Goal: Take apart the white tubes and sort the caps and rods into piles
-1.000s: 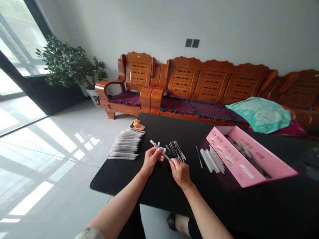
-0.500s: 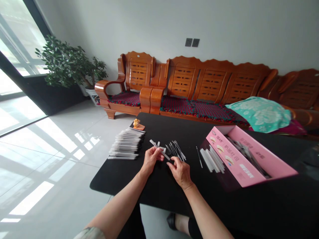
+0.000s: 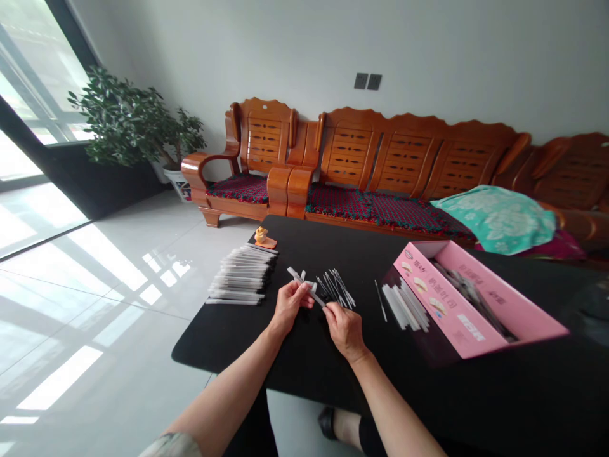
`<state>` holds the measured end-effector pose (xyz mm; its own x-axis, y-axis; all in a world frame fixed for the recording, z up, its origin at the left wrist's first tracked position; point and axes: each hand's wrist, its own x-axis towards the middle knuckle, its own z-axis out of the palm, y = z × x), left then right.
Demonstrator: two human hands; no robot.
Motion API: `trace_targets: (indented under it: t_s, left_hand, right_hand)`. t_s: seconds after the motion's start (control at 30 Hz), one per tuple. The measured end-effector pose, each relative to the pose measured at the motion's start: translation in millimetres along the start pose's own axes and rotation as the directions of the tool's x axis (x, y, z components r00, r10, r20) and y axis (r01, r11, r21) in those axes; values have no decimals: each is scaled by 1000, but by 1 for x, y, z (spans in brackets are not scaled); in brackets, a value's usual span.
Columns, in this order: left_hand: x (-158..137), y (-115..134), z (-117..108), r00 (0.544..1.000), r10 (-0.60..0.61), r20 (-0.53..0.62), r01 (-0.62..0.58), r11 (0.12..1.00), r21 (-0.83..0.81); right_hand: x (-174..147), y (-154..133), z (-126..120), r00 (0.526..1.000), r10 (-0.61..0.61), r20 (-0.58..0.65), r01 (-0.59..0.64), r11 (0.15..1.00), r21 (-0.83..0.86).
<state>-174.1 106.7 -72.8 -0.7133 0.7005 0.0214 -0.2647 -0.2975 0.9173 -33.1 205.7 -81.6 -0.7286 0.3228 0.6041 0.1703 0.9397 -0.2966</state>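
Observation:
My left hand (image 3: 288, 306) is closed around a slim whitish pen barrel (image 3: 294, 274), which slants down toward the right. Other short white tubes (image 3: 303, 275) poke out crosswise from the same fingers. At the barrel's lower, darker end, my right hand (image 3: 346, 327) pinches with thumb and forefinger; its fingertips hide the tip. Just beyond my hands lies a loose heap of thin pen refills (image 3: 337, 289). To the left, many white pens with dark ends (image 3: 240, 276) are laid side by side.
White tubes (image 3: 404, 304) lie beside a single thin refill (image 3: 380, 300) on the right. A pink box (image 3: 442, 304) holding dark, slender pieces stands past them. A small yellow figurine (image 3: 261, 235) sits at the far left of the black table (image 3: 304, 368). Wooden seats (image 3: 356, 152) line the wall.
My right thumb and forefinger, earlier apart beside the barrel's lower end, have closed onto it. My left hand has hardly moved.

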Motion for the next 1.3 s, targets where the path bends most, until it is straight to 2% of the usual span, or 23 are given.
trace_targets:
  t_s: [0.17, 0.3, 0.43, 0.53, 0.67, 0.77, 0.9, 1.0, 1.03, 1.1, 1.2, 1.27, 1.3]
  left_hand:
    - [0, 0, 1, 1000, 10, -28, -9, 1000, 6]
    - [4, 1, -4, 989, 49, -143, -53, 998, -29]
    - [6, 3, -7, 982, 52, -184, -61, 997, -41]
    - [5, 3, -6, 980, 45, -193, -54, 998, -40]
    - [4, 4, -6, 983, 37, -179, -45, 998, -44]
    - [3, 3, -5, 989, 27, -144, -33, 999, -37]
    - [1, 1, -2, 998, 3, -66, -4, 1000, -19]
    - [1, 1, -1, 1000, -11, -18, 11, 1000, -6]
    - [2, 1, -3, 999, 5, -33, -6, 1000, -10]
    - [5, 4, -8, 987, 79, -142, -86, 996, -40]
    - [12, 8, -20, 896, 194, -401, -245, 966, -81]
    - [14, 9, -26, 850, 215, -480, -285, 955, -78]
    - [14, 10, -27, 853, 211, -478, -278, 958, -74]
  right_hand:
    - [-2, 3, 2, 999, -3, -44, 3, 1000, -1]
    - [-4, 4, 1, 997, 3, -80, -4, 1000, -14]
    - [-3, 5, 0, 990, 85, -114, -101, 984, -144]
    - [-2, 5, 2, 982, 171, -86, -187, 953, -238]
    - [-1, 5, 2, 977, 203, -70, -214, 947, -239]
    - [0, 3, 0, 986, 142, -90, -155, 975, -159]
    - [-1, 0, -1, 1000, 5, 4, -5, 997, -76]
    - [-2, -1, -1, 999, -26, 21, 28, 997, -76]
    - [-2, 0, -2, 1000, -26, 7, 27, 996, -83]
    - [-2, 3, -2, 999, -8, -42, 3, 994, -108]
    - [-3, 10, -4, 987, 77, -141, -101, 980, -173]
    - [-4, 15, -5, 967, 154, -201, -197, 956, -217]
    - [-5, 18, -5, 956, 193, -222, -244, 940, -236]
